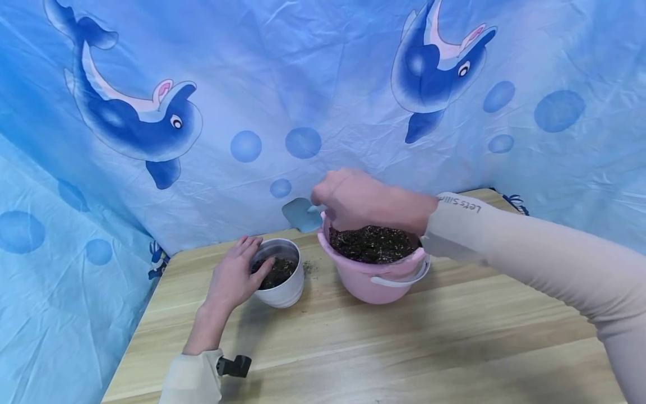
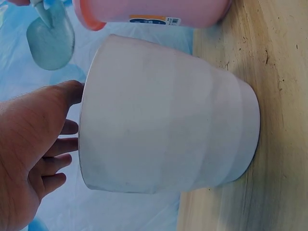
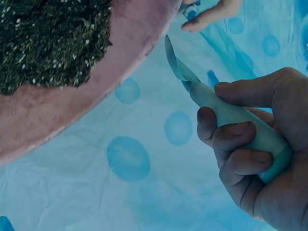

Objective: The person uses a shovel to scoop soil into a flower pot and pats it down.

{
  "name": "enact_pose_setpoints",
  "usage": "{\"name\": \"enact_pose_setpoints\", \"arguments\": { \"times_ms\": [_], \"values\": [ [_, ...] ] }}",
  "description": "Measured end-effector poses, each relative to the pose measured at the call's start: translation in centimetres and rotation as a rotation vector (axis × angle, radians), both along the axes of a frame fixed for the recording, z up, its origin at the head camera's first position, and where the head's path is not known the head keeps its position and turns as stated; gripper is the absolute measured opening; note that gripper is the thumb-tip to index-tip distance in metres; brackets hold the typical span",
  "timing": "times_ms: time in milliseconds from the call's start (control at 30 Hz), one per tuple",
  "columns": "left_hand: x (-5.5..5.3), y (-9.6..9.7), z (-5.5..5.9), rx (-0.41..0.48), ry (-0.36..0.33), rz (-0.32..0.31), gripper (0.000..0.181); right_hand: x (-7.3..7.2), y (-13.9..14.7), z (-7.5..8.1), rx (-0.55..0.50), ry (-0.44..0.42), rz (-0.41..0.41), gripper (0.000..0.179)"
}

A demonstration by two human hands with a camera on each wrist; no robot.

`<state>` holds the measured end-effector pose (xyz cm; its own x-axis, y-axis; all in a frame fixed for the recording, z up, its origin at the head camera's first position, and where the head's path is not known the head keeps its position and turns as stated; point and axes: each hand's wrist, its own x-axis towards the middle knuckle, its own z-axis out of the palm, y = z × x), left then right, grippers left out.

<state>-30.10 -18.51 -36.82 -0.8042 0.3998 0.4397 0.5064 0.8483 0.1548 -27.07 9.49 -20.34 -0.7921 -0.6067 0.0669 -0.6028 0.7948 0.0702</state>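
My right hand (image 1: 353,196) grips the pale blue-green handle of a small garden trowel (image 3: 245,127), fingers curled round it. In the head view the trowel's blade (image 1: 301,215) hangs beside the left rim of a pink bucket (image 1: 375,280) filled with dark soil (image 1: 373,244). My left hand (image 1: 236,275) lies at the left rim of a white flowerpot (image 1: 290,293), thumb over the opening, fingers along the far side. The pot stands upright and holds dark soil (image 1: 277,274) below its rim. In the left wrist view the fingers are spread loosely by the pot's rim.
Both containers stand on a wooden table (image 1: 323,348), the bucket to the right of the pot. Crumbs of soil (image 1: 310,269) lie between them. The bucket's white handle (image 1: 398,282) hangs down in front. A blue dolphin-print cloth (image 1: 303,84) rises behind the table.
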Motion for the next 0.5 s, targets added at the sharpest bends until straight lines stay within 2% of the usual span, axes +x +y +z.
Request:
{"name": "enact_pose_setpoints", "arguments": {
  "times_ms": [133, 300, 500],
  "values": [
    [0.1, 0.3, 0.2, -0.004, -0.008, -0.010, 0.060, 0.7, 1.6, 0.6, -0.054, 0.000, -0.012, 0.036],
    [0.1, 0.7, 0.4, -0.015, -0.044, -0.011, 0.067, 1.7, 4.0, 0.8, -0.129, 0.021, 0.030, 0.023],
    [0.1, 1.2, 0.5, 0.018, -0.011, -0.038, 0.065, 2.9, 6.8, 0.8, -0.139, 0.044, -0.016, 0.020]
  ]
}}
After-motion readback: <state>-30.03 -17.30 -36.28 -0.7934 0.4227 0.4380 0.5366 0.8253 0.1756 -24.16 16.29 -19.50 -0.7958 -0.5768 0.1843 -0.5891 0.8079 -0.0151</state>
